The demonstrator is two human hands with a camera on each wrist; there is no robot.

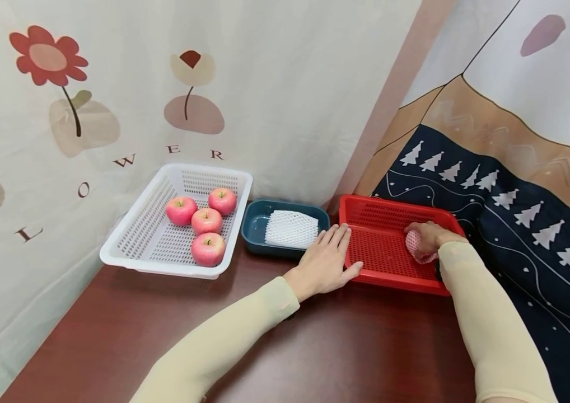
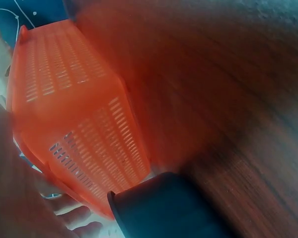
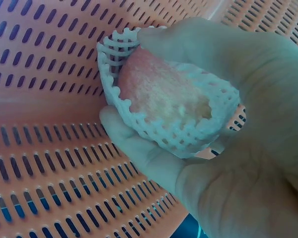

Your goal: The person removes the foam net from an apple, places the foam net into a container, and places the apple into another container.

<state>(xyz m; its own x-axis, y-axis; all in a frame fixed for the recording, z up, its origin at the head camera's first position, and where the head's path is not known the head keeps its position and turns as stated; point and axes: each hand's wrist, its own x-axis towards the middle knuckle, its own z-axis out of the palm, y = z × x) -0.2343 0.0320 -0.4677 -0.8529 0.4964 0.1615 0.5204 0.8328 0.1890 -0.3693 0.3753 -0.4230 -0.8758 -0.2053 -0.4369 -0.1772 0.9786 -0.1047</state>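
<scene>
Inside the red basket point(image 1: 378, 246), toward its right end, my right hand point(image 1: 432, 235) holds an apple point(image 3: 161, 91) in a white foam net point(image 3: 176, 136). In the right wrist view the fingers and thumb curl round the netted apple, and bare red and yellow skin shows through the net's open end. My left hand point(image 1: 324, 263) lies with straight fingers over the basket's near left corner, its fingertips at the rim. Left of it, a dark teal tray point(image 1: 255, 243) contains white foam nets point(image 1: 291, 228) lying flat; how many is unclear.
A white basket point(image 1: 134, 254) with several bare apples point(image 1: 208, 249) stands at the left on the brown table point(image 1: 285, 347). Behind the containers hangs a printed curtain point(image 1: 285, 112), and dark blue cloth point(image 1: 527, 246) lies close to the red basket's right side.
</scene>
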